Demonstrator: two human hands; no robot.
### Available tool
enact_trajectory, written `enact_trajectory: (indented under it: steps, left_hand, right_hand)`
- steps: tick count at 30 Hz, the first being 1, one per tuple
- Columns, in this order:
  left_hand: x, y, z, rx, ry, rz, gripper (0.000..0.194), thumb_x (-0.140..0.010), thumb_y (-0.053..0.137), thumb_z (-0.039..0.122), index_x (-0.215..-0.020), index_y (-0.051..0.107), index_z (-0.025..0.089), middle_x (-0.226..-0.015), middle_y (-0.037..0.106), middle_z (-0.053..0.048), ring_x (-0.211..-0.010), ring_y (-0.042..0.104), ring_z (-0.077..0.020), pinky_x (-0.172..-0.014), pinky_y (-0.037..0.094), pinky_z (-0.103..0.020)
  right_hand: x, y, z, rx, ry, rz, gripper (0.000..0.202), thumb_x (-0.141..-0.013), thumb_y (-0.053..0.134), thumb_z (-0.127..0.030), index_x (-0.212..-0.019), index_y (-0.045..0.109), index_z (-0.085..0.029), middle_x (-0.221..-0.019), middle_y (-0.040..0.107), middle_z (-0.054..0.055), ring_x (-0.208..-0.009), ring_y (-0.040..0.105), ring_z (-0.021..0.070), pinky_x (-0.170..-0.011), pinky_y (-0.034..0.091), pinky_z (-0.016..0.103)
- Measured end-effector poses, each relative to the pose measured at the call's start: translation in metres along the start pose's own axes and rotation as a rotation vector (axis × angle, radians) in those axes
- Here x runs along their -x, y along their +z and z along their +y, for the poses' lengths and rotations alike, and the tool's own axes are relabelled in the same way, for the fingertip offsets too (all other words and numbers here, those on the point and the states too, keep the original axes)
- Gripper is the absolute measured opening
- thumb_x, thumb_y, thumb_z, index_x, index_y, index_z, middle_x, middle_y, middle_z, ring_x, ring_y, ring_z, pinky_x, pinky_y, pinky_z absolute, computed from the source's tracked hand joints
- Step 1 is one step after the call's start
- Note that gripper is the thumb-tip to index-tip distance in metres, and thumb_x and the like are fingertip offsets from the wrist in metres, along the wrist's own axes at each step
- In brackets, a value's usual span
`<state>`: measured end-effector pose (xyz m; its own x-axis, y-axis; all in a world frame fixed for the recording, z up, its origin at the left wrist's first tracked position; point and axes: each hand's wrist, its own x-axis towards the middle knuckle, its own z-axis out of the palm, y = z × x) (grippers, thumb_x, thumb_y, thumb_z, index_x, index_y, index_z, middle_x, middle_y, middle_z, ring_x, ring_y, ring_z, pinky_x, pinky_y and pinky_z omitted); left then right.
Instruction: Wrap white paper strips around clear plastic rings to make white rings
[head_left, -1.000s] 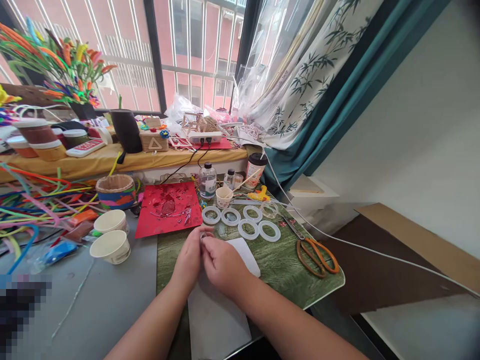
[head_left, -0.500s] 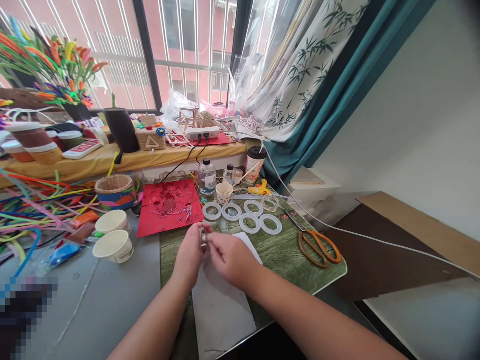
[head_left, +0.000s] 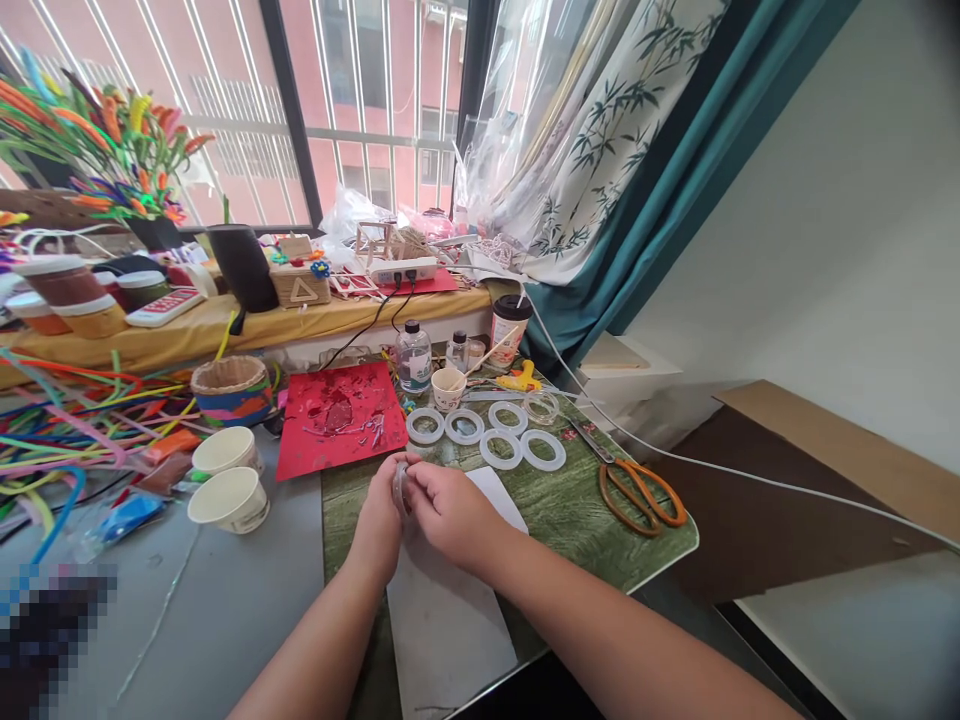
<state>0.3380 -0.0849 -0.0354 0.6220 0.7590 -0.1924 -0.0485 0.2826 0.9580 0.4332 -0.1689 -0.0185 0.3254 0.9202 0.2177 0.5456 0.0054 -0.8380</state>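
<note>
Above a white sheet (head_left: 454, 640), my two hands meet around a translucent ring mould (head_left: 400, 488), seen nearly edge-on. My left hand (head_left: 377, 522) is closed around its near side. The fingers of my right hand (head_left: 459, 512) are bent and press against its right side, hiding part of it. Several similar whitish ring moulds lie flat just beyond my hands, among them one ring mould (head_left: 542, 450) at the right of the group. A clearer ring (head_left: 541, 406) lies behind them.
Orange-handled scissors (head_left: 641, 495) lie on the right. A red sheet (head_left: 341, 415) with dark smears lies left of the rings. Paper cups (head_left: 229, 500) stand on the grey table. Behind are a stick in a small cup (head_left: 448, 388), a bottle (head_left: 414, 355) and a yellow glue gun (head_left: 520, 376).
The ring mould has turned slightly in my hands, and more of its edge shows. My right fingers have shifted along it. The view has moved a little; the things on the table stay put.
</note>
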Motion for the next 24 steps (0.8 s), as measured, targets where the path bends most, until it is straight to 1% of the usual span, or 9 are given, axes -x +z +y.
enact_trajectory:
  steps: [2, 4, 7, 9, 12, 15, 18, 21, 24]
  left_hand:
    - [-0.0013, -0.0026, -0.0016, -0.024, 0.05, -0.038, 0.035, -0.088, 0.056, 0.048, -0.101, 0.066, 0.018, -0.092, 0.073, -0.007, -0.084, 0.067, -0.0217, -0.073, 0.051, -0.03]
    - [-0.0027, -0.0041, -0.0033, -0.059, 0.125, -0.047, 0.036, -0.091, 0.053, 0.047, -0.109, 0.065, 0.019, -0.103, 0.073, -0.008, -0.094, 0.068, -0.0227, -0.082, 0.052, -0.032]
    - [-0.0024, -0.0035, -0.004, -0.123, 0.226, -0.053, 0.042, -0.097, 0.044, 0.05, -0.117, 0.065, 0.02, -0.117, 0.071, -0.009, -0.111, 0.065, -0.0246, -0.095, 0.049, -0.036]
    - [-0.0004, -0.0025, -0.0033, -0.18, 0.271, -0.049, 0.045, -0.099, 0.04, 0.052, -0.115, 0.066, 0.02, -0.119, 0.07, -0.01, -0.112, 0.064, -0.0254, -0.099, 0.048, -0.038]
    - [0.002, -0.0025, -0.0028, -0.221, 0.3, -0.013, 0.046, -0.099, 0.038, 0.051, -0.11, 0.068, 0.019, -0.117, 0.071, -0.011, -0.112, 0.064, -0.0259, -0.102, 0.047, -0.039]
    - [0.0011, -0.0034, -0.0044, -0.129, 0.241, -0.067, 0.048, -0.099, 0.039, 0.051, -0.118, 0.068, 0.018, -0.118, 0.072, -0.011, -0.115, 0.064, -0.0274, -0.103, 0.047, -0.041]
    - [-0.0012, -0.0034, -0.0071, -0.052, 0.197, -0.127, 0.056, -0.098, 0.039, 0.057, -0.126, 0.065, 0.017, -0.12, 0.072, -0.013, -0.117, 0.064, -0.0281, -0.104, 0.047, -0.042]
    - [-0.0012, -0.0034, -0.0089, -0.071, 0.218, -0.104, 0.059, -0.097, 0.04, 0.062, -0.126, 0.065, 0.017, -0.126, 0.07, -0.013, -0.121, 0.062, -0.0281, -0.105, 0.047, -0.041]
    - [0.0005, -0.0043, -0.0093, -0.129, 0.259, -0.069, 0.053, -0.098, 0.041, 0.059, -0.128, 0.064, 0.021, -0.133, 0.066, -0.011, -0.122, 0.061, -0.0274, -0.1, 0.049, -0.039]
  right_hand:
    - [-0.0003, 0.0047, -0.0009, -0.009, -0.007, 0.032, 0.022, -0.098, 0.049, -0.015, -0.077, 0.055, -0.02, -0.072, 0.06, -0.001, -0.065, 0.053, 0.0138, -0.06, 0.036, 0.025]
    - [-0.0008, 0.0076, -0.0013, -0.053, 0.007, 0.073, 0.022, -0.1, 0.047, -0.018, -0.079, 0.055, -0.021, -0.074, 0.06, -0.001, -0.067, 0.053, 0.0142, -0.062, 0.037, 0.025]
    - [-0.002, 0.0091, -0.0011, -0.165, 0.033, 0.093, 0.026, -0.103, 0.042, -0.023, -0.079, 0.052, -0.021, -0.071, 0.056, -0.002, -0.065, 0.051, 0.0141, -0.061, 0.038, 0.025]
    - [-0.0015, 0.0094, -0.0016, -0.165, 0.025, 0.104, 0.027, -0.103, 0.042, -0.023, -0.077, 0.049, -0.022, -0.068, 0.053, -0.003, -0.062, 0.049, 0.0137, -0.059, 0.037, 0.025]
    - [0.002, 0.0104, -0.0038, -0.035, -0.031, 0.132, 0.025, -0.099, 0.046, -0.019, -0.074, 0.046, -0.022, -0.067, 0.051, -0.003, -0.059, 0.045, 0.0134, -0.057, 0.031, 0.026]
    - [0.0043, 0.0113, -0.0057, 0.008, -0.067, 0.14, 0.024, -0.097, 0.046, -0.016, -0.074, 0.046, -0.022, -0.069, 0.052, -0.002, -0.061, 0.046, 0.0134, -0.058, 0.031, 0.026]
    - [0.0032, 0.0113, -0.0059, -0.015, -0.028, 0.166, 0.021, -0.098, 0.046, -0.015, -0.078, 0.05, -0.021, -0.071, 0.056, -0.002, -0.062, 0.05, 0.0136, -0.059, 0.033, 0.026]
    - [0.0013, 0.0103, -0.0058, -0.022, 0.017, 0.186, 0.021, -0.097, 0.048, -0.015, -0.077, 0.053, -0.021, -0.066, 0.056, -0.003, -0.06, 0.049, 0.0132, -0.057, 0.032, 0.025]
    - [0.0002, 0.0075, -0.0059, -0.031, 0.044, 0.187, 0.022, -0.097, 0.049, -0.015, -0.077, 0.056, -0.021, -0.069, 0.06, -0.001, -0.062, 0.053, 0.0137, -0.058, 0.033, 0.025]
